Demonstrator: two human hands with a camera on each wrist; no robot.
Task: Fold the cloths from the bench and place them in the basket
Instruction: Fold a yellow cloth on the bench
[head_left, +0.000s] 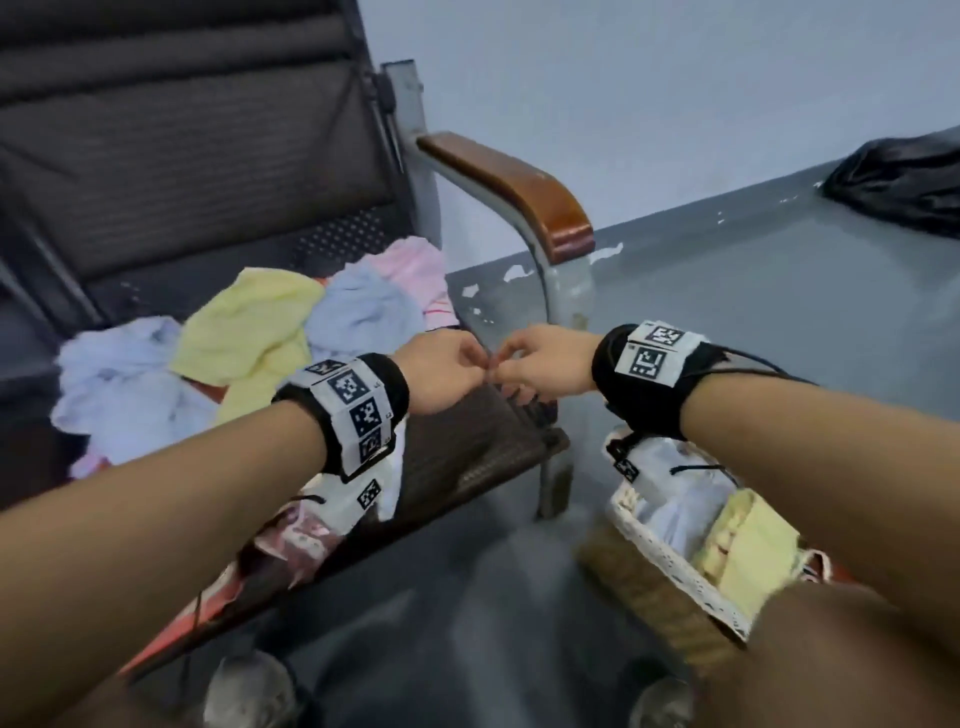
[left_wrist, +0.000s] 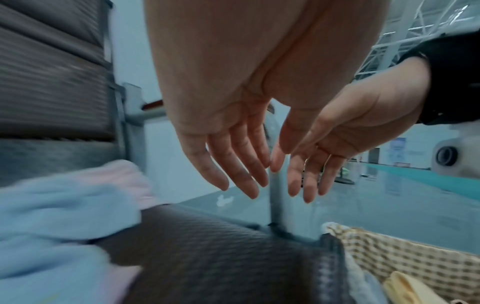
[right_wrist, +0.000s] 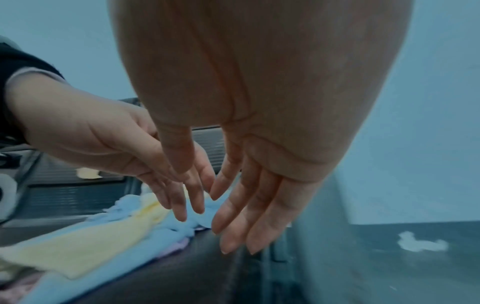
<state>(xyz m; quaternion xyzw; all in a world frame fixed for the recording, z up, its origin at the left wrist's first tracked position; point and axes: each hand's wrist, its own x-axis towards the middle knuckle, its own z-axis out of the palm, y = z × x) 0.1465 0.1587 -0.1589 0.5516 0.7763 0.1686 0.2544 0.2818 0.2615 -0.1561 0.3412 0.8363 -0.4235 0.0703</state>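
Several crumpled cloths lie on the dark bench seat (head_left: 467, 447): a yellow cloth (head_left: 244, 322), a light blue cloth (head_left: 363, 306), a pink cloth (head_left: 415, 270) and a pale blue cloth (head_left: 119, 374). A woven basket (head_left: 670, 561) stands on the floor at the bench's right end, with a folded yellow cloth (head_left: 748, 551) inside. My left hand (head_left: 441, 374) and right hand (head_left: 540, 369) meet fingertip to fingertip above the seat's right edge. Both wrist views show straight fingers (left_wrist: 233, 164) (right_wrist: 246, 216) pointing down and holding nothing.
A wooden armrest (head_left: 509, 187) on a grey metal post rises just beyond my hands. A black bag (head_left: 904, 176) lies on the grey floor at the far right. My shoes (head_left: 249, 691) are below, in front of the bench.
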